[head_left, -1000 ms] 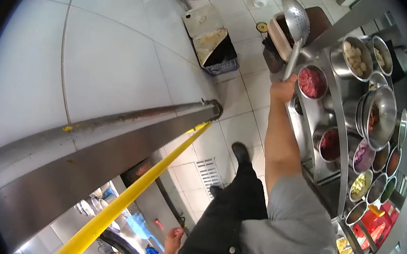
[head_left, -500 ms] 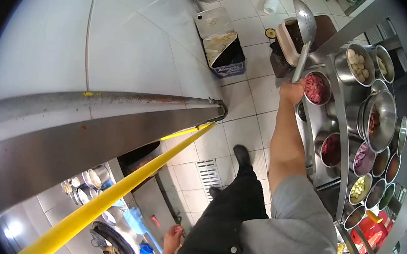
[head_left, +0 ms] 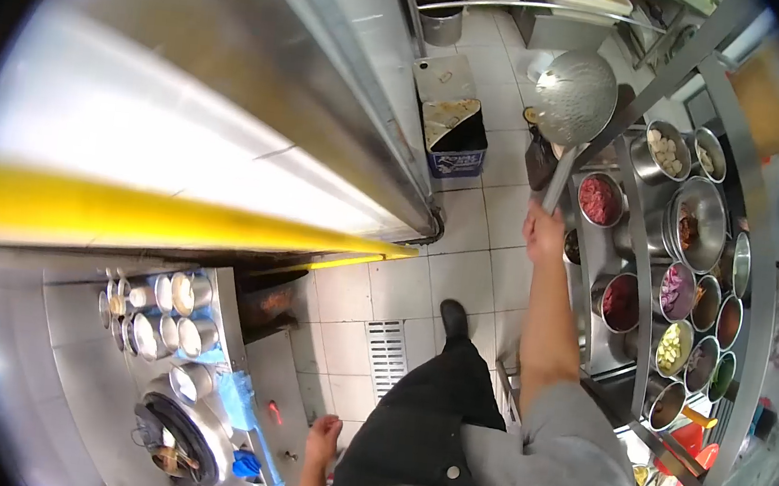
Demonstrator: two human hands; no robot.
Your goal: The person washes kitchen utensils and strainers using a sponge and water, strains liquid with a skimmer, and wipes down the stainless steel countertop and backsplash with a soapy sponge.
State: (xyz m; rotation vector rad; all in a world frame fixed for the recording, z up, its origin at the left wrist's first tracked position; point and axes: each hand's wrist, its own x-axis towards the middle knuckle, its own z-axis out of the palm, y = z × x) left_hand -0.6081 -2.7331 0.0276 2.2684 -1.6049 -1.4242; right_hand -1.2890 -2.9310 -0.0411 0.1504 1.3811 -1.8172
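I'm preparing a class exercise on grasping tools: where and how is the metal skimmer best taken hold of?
Probably by the far end of its long, straight handle, coming from the wearer's side, fingers wrapped around it, where the right hand grips. The skimmer points its wide, round head away from the body, leaving the slim handle nearest.

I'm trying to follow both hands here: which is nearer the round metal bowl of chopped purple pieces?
Right. The right hand, gripping a round silver metal ladle, is left of the bowl and slightly higher in view; the left hand is farther left and well lower.
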